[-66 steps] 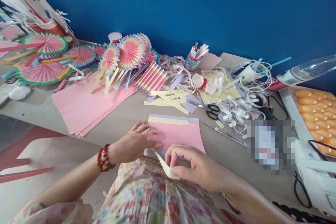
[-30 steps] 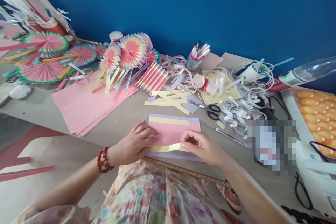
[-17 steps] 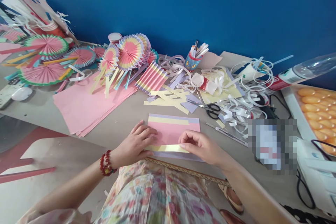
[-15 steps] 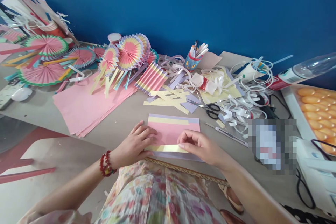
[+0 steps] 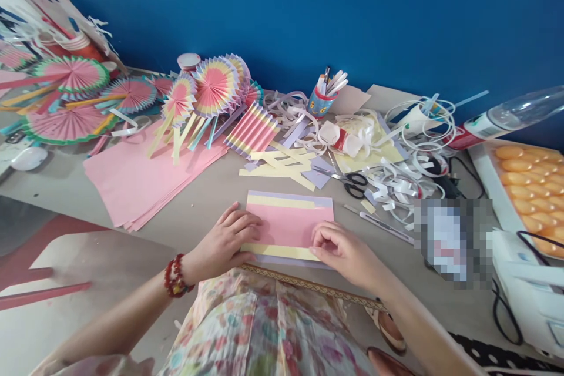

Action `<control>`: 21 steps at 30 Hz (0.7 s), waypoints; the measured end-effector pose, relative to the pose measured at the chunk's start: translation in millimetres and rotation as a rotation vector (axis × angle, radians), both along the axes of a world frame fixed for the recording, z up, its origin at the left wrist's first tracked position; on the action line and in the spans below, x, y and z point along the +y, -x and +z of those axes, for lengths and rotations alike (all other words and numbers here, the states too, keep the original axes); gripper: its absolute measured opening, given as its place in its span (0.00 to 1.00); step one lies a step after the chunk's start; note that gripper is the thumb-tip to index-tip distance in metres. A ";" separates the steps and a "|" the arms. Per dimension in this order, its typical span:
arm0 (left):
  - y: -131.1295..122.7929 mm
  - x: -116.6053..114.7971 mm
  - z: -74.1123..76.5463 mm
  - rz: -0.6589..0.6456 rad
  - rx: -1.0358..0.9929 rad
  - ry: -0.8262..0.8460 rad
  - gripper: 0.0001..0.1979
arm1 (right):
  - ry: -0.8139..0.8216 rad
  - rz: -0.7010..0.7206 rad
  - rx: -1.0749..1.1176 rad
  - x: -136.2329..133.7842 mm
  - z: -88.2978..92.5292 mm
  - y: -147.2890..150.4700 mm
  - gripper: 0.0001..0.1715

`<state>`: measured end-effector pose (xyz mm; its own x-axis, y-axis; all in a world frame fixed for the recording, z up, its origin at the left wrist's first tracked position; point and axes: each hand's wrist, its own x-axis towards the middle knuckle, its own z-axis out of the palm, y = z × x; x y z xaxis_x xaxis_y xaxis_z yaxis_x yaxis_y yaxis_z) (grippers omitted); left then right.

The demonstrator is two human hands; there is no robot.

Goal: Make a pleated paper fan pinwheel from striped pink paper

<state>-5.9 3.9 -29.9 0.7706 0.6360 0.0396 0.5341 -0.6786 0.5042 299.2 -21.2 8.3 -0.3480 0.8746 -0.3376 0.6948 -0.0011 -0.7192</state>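
Note:
A pink sheet point(image 5: 291, 224) with lilac and yellow bands lies on the table in front of me. A yellow paper strip point(image 5: 282, 252) runs along its near edge. My left hand point(image 5: 224, 241) lies flat on the sheet's left end, fingers stretched out over the strip. My right hand point(image 5: 341, 249) presses the strip's right end down, its fingers curled together at the fingertips.
A stack of pink paper point(image 5: 145, 179) lies to the left. Folded paper fans point(image 5: 215, 85) stand behind. Loose yellow strips point(image 5: 277, 164), scissors point(image 5: 352, 183), a craft knife point(image 5: 379, 224), a pen cup point(image 5: 321, 100), white ribbon scraps point(image 5: 405, 176) and a white tray of orange pieces point(image 5: 529, 188) sit right.
The yellow strip, first held up curled in my right hand, now lies flat along the sheet's near edge. My right hand has slid rightward along it to its end.

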 end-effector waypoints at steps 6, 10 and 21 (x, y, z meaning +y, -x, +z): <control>1.9 0.9 1.5 -0.013 -0.001 0.010 0.12 | -0.079 0.034 -0.051 -4.5 -5.9 0.4 0.08; 4.0 2.9 2.1 -0.036 -0.009 0.010 0.09 | -0.116 0.047 -0.044 -6.4 -9.3 -0.5 0.08; 10.1 6.0 9.9 -0.068 0.019 0.046 0.10 | -0.160 0.032 -0.050 -12.2 -10.3 2.8 0.08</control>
